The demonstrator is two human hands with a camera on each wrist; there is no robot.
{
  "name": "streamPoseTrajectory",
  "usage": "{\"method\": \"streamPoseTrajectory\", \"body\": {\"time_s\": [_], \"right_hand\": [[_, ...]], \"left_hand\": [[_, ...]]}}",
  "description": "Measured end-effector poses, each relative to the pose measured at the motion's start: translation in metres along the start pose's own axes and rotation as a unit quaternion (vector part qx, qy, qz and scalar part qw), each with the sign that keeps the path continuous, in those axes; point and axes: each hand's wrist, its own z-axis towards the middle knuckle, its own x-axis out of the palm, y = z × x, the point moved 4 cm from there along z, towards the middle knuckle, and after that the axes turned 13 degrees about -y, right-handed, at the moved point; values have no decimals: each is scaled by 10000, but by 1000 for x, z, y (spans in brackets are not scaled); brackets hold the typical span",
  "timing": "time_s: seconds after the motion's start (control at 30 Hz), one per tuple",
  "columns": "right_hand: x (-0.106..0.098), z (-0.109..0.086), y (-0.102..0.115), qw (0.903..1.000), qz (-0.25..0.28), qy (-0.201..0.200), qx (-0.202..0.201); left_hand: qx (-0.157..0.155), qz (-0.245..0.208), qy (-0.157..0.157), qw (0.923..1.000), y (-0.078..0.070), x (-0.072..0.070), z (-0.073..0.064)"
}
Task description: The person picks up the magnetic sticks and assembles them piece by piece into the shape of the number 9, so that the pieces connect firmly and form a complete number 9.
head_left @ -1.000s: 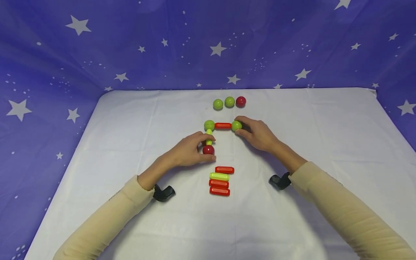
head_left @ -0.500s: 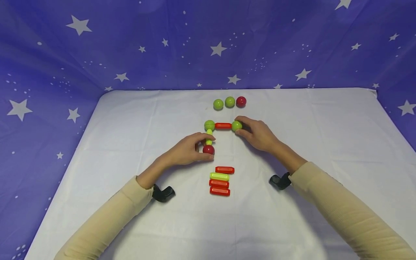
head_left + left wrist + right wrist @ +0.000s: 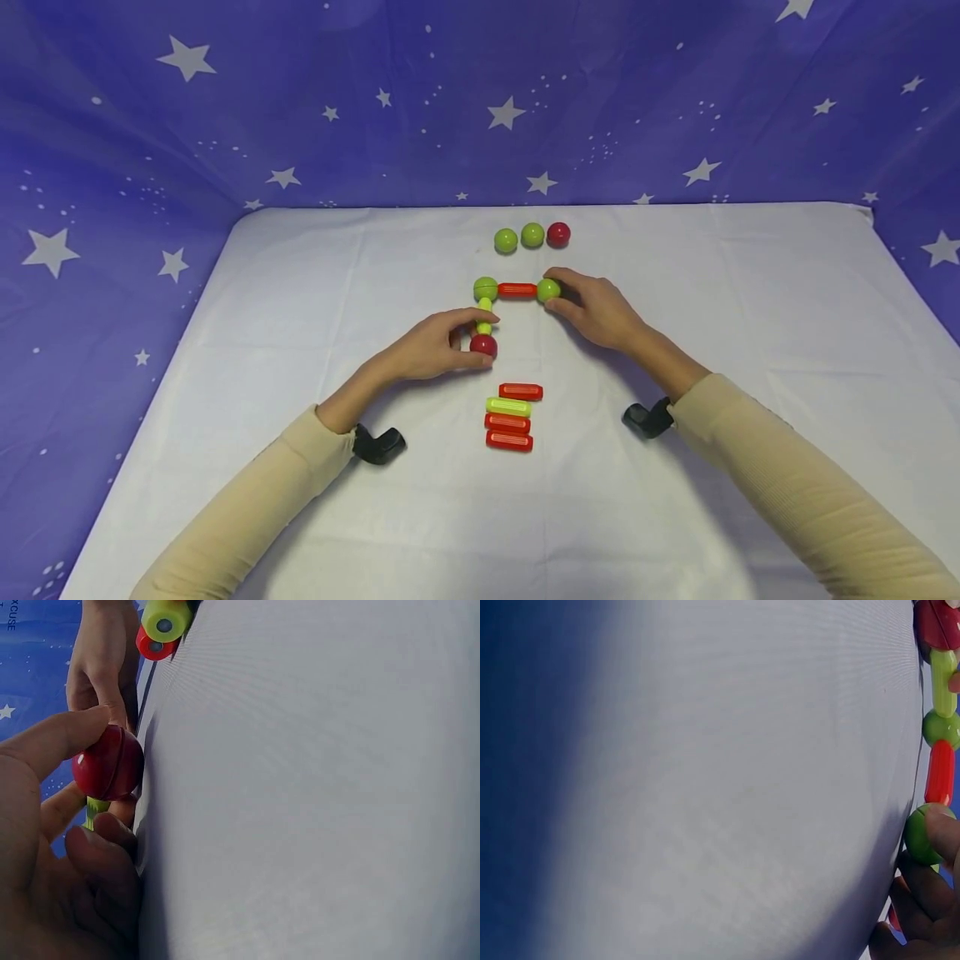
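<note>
An L-shaped chain of toy balls and rods lies on the white cloth. Its corner is a green ball (image 3: 485, 289). From there a red rod (image 3: 517, 290) runs right to another green ball (image 3: 548, 290), which my right hand (image 3: 600, 312) pinches between thumb and fingers. A yellow-green rod (image 3: 484, 308) runs toward me from the corner to a red ball (image 3: 483, 346). My left hand (image 3: 431, 346) holds this red ball, its thumb on the near side and a finger across the rod. The left wrist view shows the thumb pressed against the red ball (image 3: 109, 763).
Behind the chain stand two loose green balls (image 3: 506, 241) and a loose red ball (image 3: 558, 234). Nearer me lie three red rods (image 3: 507, 423) and a yellow-green rod (image 3: 508, 407), stacked in a column. A blue star-patterned curtain (image 3: 420, 150) rises behind the table.
My left thumb has drawn in slightly against the red ball. My right hand and the chain have stayed in place.
</note>
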Motion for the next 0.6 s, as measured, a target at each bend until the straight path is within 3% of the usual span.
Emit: {"method": "streamPoseTrajectory", "body": {"time_s": [0.6], "right_hand": [[-5, 1, -4, 9981, 561, 63, 242]], "left_hand": [[-72, -218, 6, 9997, 2, 0, 2]]}}
